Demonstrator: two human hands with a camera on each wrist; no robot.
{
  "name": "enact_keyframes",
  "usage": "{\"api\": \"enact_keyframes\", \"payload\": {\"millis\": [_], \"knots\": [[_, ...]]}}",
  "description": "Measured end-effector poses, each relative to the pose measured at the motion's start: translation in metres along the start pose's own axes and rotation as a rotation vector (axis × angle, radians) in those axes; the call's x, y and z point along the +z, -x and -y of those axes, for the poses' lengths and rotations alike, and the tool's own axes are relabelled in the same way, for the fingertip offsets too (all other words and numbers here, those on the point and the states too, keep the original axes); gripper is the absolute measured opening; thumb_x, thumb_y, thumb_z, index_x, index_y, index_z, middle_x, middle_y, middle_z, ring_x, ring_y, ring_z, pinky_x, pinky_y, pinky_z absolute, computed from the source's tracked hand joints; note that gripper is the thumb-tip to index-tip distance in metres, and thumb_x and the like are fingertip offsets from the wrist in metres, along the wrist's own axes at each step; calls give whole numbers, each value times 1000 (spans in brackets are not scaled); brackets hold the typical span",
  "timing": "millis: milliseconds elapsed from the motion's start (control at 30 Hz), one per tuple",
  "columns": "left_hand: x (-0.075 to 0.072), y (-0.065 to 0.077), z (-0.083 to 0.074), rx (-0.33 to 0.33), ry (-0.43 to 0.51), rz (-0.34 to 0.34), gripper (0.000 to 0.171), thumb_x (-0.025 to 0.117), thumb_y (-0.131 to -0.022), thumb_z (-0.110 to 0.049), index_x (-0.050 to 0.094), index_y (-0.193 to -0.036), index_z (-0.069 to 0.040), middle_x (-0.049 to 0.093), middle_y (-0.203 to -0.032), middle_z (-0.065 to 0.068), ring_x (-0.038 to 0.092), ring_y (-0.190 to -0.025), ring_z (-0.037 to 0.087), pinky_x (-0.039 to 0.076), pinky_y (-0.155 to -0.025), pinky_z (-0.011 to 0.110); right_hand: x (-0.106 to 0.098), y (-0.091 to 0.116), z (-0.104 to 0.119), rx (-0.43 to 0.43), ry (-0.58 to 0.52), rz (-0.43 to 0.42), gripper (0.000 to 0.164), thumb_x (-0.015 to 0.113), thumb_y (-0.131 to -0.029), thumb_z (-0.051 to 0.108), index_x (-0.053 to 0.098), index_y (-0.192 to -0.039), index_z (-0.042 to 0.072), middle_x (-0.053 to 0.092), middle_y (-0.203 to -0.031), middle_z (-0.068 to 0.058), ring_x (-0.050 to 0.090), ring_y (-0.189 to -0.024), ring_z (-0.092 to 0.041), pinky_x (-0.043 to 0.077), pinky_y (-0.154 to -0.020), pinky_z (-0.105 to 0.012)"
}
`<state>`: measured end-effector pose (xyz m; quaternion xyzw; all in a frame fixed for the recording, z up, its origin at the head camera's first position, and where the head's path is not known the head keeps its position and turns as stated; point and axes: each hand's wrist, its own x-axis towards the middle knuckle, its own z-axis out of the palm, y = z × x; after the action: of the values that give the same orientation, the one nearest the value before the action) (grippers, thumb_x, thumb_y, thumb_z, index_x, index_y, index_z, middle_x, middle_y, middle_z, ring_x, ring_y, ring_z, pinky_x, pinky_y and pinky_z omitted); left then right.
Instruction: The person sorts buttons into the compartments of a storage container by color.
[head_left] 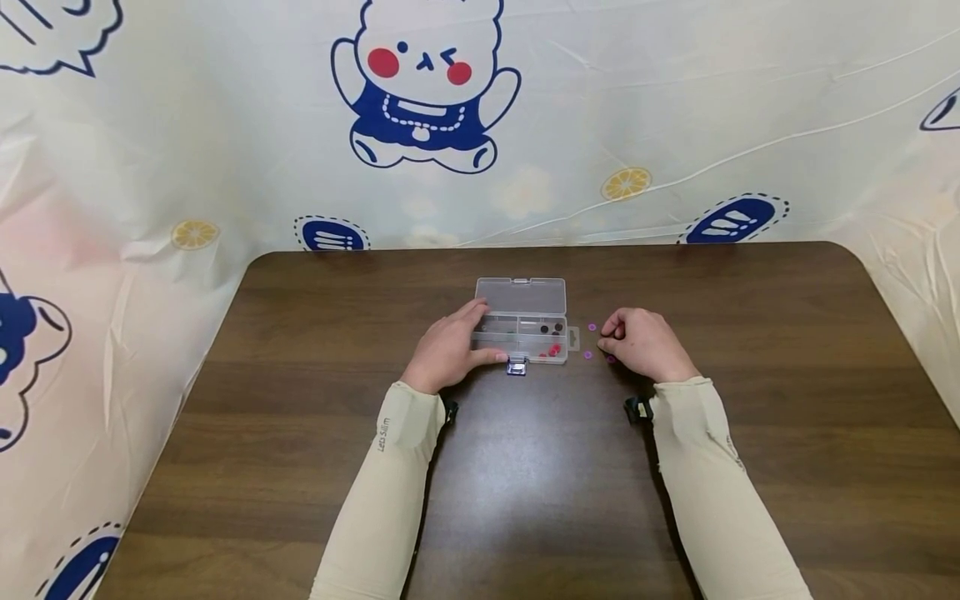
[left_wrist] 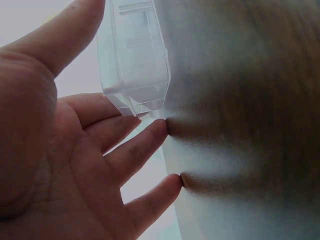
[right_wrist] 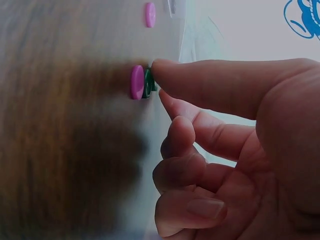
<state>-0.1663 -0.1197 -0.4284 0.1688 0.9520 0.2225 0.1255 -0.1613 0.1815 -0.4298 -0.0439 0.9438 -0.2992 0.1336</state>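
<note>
Box point(head_left: 498, 342) sits nr the far edge of the table point(head_left: 360, 300), at 12, w/ a strip of wood between; edges at 9 & 3 well apart fr it. Wood runs wide fr L hand point(head_left: 446, 346) out to 9, fr R hand point(head_left: 637, 340) out to 3, & between the sleeves point(head_left: 378, 492) down to 6. Patterned cloth point(head_left: 225, 125) rises just past far edge.

Box = clear plastic, rectangular, split into compartments; lid point(head_left: 521, 296) open at its 12, latch point(head_left: 516, 367) at its 6, hang tab point(head_left: 574, 338) at its 3. Red pcs point(head_left: 553, 350) inside at 4, dark pcs point(head_left: 543, 329) at 2. Table: brown grain, slight sheen. Purple buttons point(head_left: 592, 327): small, round, flat, on the wood twd box's 3, one of them by R hand's underside.

L hand: thumb & fingers apart, holding box's 9 end, thumb along its 6 side, fingers at 10; last two fingertips touch wood. R hand: thumb & forefinger tips nearly together, pinching a green button point(right_wrist: 147, 84) just beside a purple one; other fingers curled in.
</note>
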Motion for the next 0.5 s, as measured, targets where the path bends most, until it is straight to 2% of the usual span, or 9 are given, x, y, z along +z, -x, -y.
{"api": "enact_keyframes", "payload": {"millis": [500], "knots": [[0, -1, -2, -2, -12, -2, 87, 74, -88, -50, 39, -153, -3, 34, -161, 10, 39, -144, 31, 28, -119, 50, 0, 1, 1, -9, 1, -3, 14, 70, -93, 14, 69, -99, 1, 62, -88, -9, 57, -81, -24, 47, -76, -38]]}}
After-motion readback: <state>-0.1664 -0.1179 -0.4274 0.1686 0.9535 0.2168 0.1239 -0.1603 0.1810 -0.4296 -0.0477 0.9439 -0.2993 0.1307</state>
